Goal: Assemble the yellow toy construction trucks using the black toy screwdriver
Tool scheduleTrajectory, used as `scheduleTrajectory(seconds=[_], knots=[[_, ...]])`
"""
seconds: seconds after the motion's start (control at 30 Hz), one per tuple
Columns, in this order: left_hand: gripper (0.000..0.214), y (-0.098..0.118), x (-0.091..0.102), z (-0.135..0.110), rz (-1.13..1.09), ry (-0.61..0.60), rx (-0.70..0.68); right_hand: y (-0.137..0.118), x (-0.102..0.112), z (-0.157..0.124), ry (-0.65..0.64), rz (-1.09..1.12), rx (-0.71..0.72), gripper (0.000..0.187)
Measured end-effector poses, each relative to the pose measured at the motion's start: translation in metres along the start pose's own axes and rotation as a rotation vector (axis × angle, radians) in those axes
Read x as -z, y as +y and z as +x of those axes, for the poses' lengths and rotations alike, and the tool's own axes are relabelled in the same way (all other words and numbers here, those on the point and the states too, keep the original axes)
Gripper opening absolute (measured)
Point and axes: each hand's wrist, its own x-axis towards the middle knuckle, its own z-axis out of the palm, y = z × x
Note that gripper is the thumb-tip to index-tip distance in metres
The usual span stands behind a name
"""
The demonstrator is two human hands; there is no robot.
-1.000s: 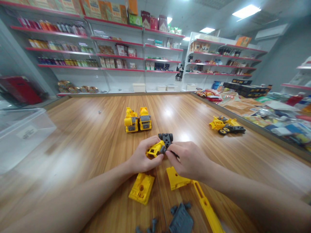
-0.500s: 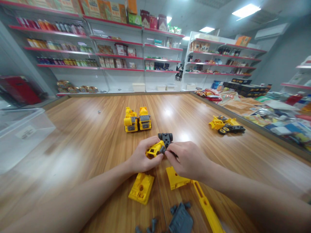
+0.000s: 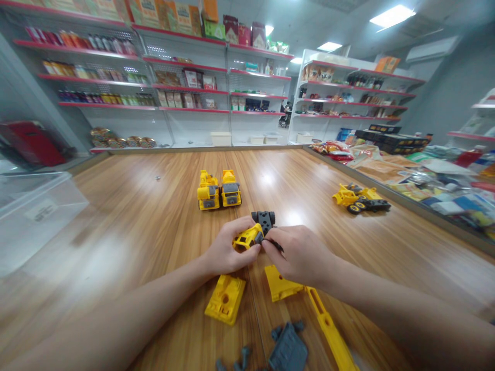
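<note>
My left hand (image 3: 232,246) is closed around a yellow toy truck cab (image 3: 247,238), thumb below and fingers above it. The cab touches a dark grey wheeled chassis (image 3: 264,220) that points away from me. With fingertips pinched, my right hand (image 3: 299,252) grips at the cab's grey front piece and the chassis side; exactly what it pinches is hidden. Nearer to me lie a yellow flat base piece (image 3: 225,300), a yellow angled panel (image 3: 281,284), a long yellow arm piece (image 3: 328,327), a grey bucket-like part (image 3: 288,349) and small grey pegs (image 3: 243,357).
Two assembled yellow toy trucks (image 3: 219,191) stand side by side beyond my hands. Loose yellow and black toy parts (image 3: 360,200) lie at the right. A clear plastic bin (image 3: 42,216) sits at the left edge, and packaged goods (image 3: 425,180) lie beyond the table's right rim.
Almost nothing has moved; both hands keep their hold, with only a very slight shift of the cab and its grey front piece.
</note>
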Motion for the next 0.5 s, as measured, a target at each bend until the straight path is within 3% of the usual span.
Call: scheduleTrajectory(seconds=[0.13, 0.37, 0.5], knots=[[0.007, 0.0012, 0.0003, 0.0000, -0.006, -0.005, 0.010, 0.0008, -0.0006, -0.0007, 0.030, 0.055, -0.009, 0.011], [0.008, -0.0006, -0.0004, -0.0007, 0.016, 0.000, 0.003, -0.0007, 0.0004, 0.0000, -0.039, -0.090, 0.068, 0.026], [0.009, -0.0007, -0.0006, -0.0005, 0.026, -0.006, -0.001, 0.0004, -0.0002, -0.0007, -0.026, -0.052, 0.042, 0.022]])
